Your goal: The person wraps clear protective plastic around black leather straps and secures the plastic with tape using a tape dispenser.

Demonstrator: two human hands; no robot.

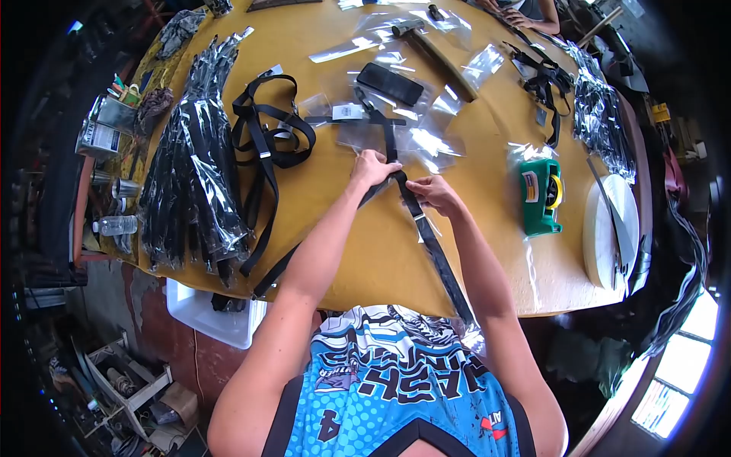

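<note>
A black strap [431, 240] runs down the middle of the table toward my body, its lower part inside a clear plastic sleeve. My left hand [371, 168] is closed on it, thumb and fingers pinching near its middle. Just to the right and slightly lower, my right hand [432, 192] pinches the same strap's edge. Another black strap length passes under my left forearm. Above my hands, the strap's top end lies across a crosswise band with a white tag [348, 111]. A dark phone [390, 84] rests on clear plastic bags [432, 145] beyond them.
Bundled straps in plastic [194, 167] and a loose black harness [266, 133] lie left. A green tape dispenser [541, 196], a round white disc [609, 232] and another plastic-wrapped bundle [603, 114] are right. A hammer [438, 61] lies at the back, near another person's hands [518, 17].
</note>
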